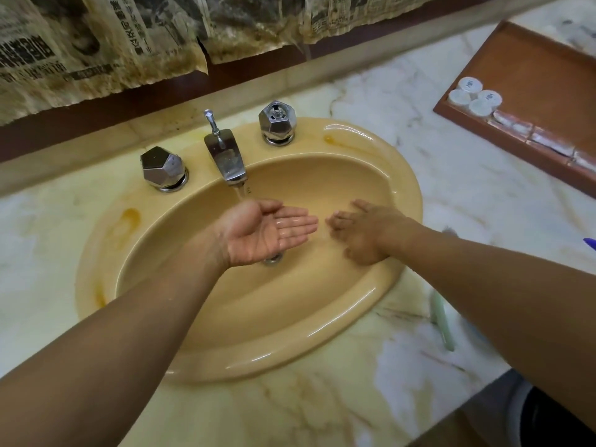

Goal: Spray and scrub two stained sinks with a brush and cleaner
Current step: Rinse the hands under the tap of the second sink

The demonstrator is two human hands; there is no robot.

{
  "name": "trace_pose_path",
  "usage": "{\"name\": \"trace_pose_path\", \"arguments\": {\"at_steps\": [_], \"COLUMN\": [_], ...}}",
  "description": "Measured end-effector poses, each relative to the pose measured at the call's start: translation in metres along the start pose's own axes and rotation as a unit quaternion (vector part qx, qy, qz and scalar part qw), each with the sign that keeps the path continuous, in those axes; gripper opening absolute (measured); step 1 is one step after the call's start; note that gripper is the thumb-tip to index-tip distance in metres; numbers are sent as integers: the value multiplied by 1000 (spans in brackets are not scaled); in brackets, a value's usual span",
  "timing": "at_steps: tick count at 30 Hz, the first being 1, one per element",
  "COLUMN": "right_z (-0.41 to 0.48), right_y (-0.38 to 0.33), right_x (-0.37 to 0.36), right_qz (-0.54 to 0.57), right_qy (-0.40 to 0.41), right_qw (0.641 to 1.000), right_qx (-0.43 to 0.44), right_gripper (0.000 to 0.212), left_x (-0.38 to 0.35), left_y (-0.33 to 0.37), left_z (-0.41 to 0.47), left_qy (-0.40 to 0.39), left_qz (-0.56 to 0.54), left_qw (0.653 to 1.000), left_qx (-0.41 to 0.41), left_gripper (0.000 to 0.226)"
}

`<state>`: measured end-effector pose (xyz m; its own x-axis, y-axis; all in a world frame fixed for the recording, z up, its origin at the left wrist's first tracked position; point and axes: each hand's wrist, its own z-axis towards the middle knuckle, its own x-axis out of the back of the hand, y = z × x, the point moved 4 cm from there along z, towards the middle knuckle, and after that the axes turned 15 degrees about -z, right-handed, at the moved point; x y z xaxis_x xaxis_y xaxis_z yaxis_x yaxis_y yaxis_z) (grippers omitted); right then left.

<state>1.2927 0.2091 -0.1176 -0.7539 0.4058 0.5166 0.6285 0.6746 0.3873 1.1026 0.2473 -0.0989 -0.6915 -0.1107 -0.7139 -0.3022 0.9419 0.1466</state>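
A white marble countertop with yellow-brown veining (467, 195) fills the view, seen from above by the person standing at its near edge. Set into its middle is the oval, mustard-yellow ceramic sink (274, 359), the thing being cleaned. Yellowed, stained newspaper sheets (96, 43) hang along the wall behind the far edge. A shallow brown wooden tray (532, 75) sits at the far right corner. Both bare forearms reach over the basin. The left hand (267, 230) lies palm up with fingers straight and together, cupped under the thin stream of water (242, 191), probably to rinse. The right hand (364, 233) hovers just beside it, palm down, fingers loose and apart. Neither holds anything. The chrome spout faucet (225, 156) stands at the sink's far rim, between two faceted chrome knobs, one to the left (163, 167) and one to the right (277, 122). A pale green slim handle (442, 321), possibly the brush, lies on the counter just beside the sink's right rim, within easy reach; its head is hidden by the right arm. Four round white bottle caps (474, 95) cluster in the tray's near corner. Small orange stains mark the rim at left (130, 216) and far right (332, 139), so scrubbing seems unfinished.
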Motion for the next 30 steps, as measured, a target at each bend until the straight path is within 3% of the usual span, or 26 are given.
{"name": "trace_pose_path", "arguments": {"at_steps": [4,7,12,16,18,22,27,30], "right_z": [6,8,16,18,17,23,29,27], "right_y": [-12,-45,-11,26,26,-2,-8,3], "right_x": [4,7,-8,-3,-1,-5,-2,11], "right_qz": [54,130,103,-128,-140,-72,-47,-93], "right_qy": [-9,-75,-19,74,65,22,95,178], "right_qw": [999,985,994,982,982,995,990,972], "right_qx": [-1,85,-36,-116,-106,-60,-93,-122], "right_gripper": [73,71,76,69,71,78,80,80], "left_x": [23,24,7,-13,-16,17,-1,4], "left_y": [30,40,30,11,8,33,37,31], "left_z": [-12,-11,0,1,1,5,-3,2], "left_qy": [14,12,-30,-150,-175,-23,-118,-52], "left_qz": [0,-30,-97,-159,-187,-222,-215,-175], "left_qw": [998,996,992,975,967,964,962,972], "left_qx": [-56,-84,-78,-41,-18,-146,-123,-147], "left_gripper": [52,51,59,76,82,70,87,75]}}
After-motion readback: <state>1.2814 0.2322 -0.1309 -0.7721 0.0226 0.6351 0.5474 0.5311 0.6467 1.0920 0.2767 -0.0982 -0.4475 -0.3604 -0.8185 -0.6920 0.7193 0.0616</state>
